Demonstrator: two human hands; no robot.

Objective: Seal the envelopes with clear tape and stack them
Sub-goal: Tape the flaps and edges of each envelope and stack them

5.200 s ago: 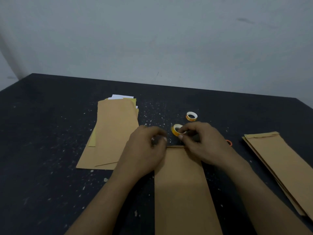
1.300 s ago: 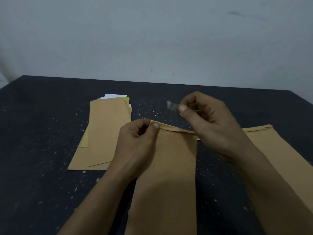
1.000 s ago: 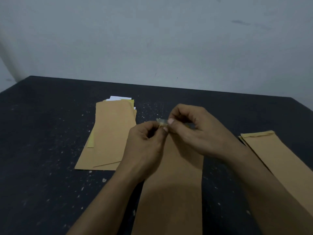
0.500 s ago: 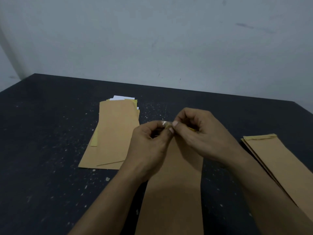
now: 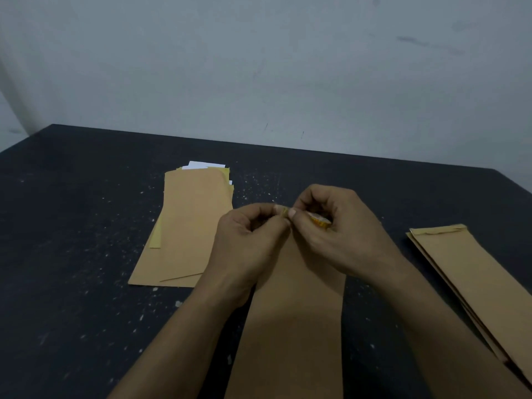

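Note:
A long brown envelope lies lengthwise on the black table in front of me. Above its far end my two hands meet. My right hand holds a small orange tape roll in its palm and pinches the tape end with thumb and forefinger. My left hand pinches the same small piece of clear tape from the left. The envelope's far edge is hidden behind my hands.
A pile of brown envelopes with white and yellow paper showing at its far end lies to the left. Another stack of brown envelopes lies at the right, reaching the table's right side. A grey wall stands behind the table.
My right hand, which held a tape piece up above the envelope, came down to meet my left hand. Both now pinch the tape at the envelope's far end.

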